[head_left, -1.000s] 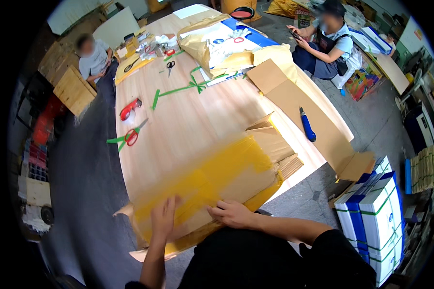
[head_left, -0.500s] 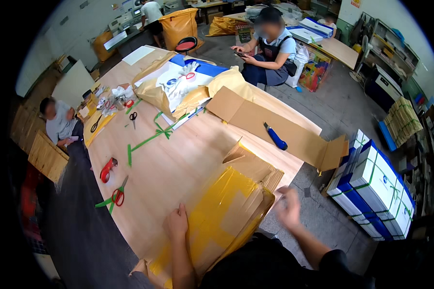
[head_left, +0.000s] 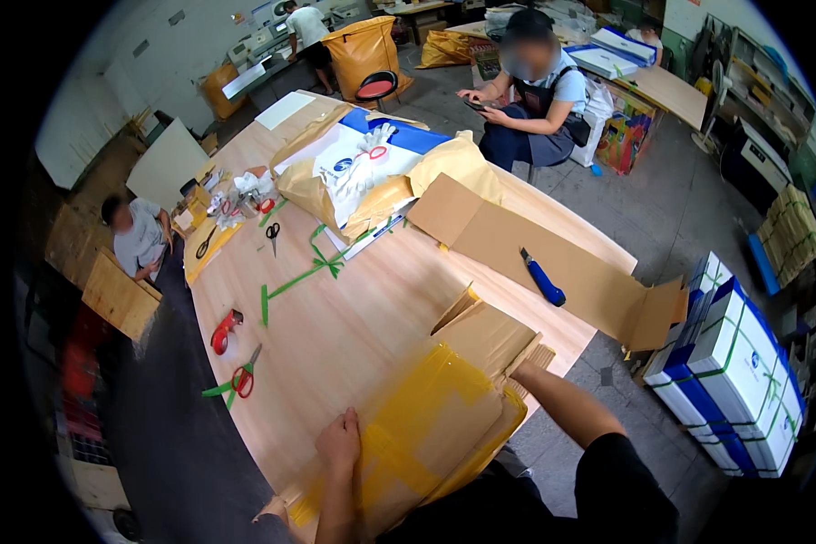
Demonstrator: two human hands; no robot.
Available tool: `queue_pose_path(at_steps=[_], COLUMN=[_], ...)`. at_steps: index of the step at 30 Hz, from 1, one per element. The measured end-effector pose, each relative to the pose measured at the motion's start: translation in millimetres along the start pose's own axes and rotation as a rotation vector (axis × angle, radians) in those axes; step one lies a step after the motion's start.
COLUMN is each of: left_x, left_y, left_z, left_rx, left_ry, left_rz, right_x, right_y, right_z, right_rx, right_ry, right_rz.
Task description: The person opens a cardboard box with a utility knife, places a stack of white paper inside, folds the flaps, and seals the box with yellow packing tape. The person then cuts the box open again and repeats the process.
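Note:
A flattened cardboard box with wide strips of yellow tape lies along the near edge of the wooden table, in front of my body. My left hand is closed at the box's left edge, thumb side up. Reaching across from the right, my right hand is at the box's far right end, where layered cardboard edges and a raised flap show. Its fingers are hidden among the cardboard layers. Beyond the box, a blue utility knife lies on a long unfolded cardboard sheet.
Red-handled scissors, a red tape dispenser and black scissors lie leftward. Green strapping crosses the table. Paper-wrapped white and blue sheets carry gloves. Strapped stacks stand right. A seated person holds a phone.
My right hand has moved from the air beside the box onto its far right end. My left hand stays at the left edge. The whole view has shifted slightly.

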State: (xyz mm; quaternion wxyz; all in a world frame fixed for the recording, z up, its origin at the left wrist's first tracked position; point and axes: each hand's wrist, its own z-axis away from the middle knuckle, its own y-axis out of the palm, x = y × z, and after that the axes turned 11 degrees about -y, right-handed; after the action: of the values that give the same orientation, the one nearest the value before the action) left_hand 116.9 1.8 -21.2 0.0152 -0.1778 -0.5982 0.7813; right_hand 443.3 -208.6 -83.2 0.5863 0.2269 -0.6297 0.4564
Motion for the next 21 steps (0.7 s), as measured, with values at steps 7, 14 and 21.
queue_pose_path(at_steps=[7,14,21], left_x=[-12,-6,-5], left_y=[-2,3,1], left_z=[9,8,5], left_rx=[-0.050,-0.081,-0.046], left_ry=[-0.012,-0.005,-0.035], left_rz=[0.000,-0.032,0.029], right_x=[11,22,-18], right_y=[-32,-69,-133], right_z=[20,25,-21], right_rx=[0.044,0.181,0.746], right_ry=[-0.080,-0.132,-0.011], right_rz=[0.234,0.370,-0.047])
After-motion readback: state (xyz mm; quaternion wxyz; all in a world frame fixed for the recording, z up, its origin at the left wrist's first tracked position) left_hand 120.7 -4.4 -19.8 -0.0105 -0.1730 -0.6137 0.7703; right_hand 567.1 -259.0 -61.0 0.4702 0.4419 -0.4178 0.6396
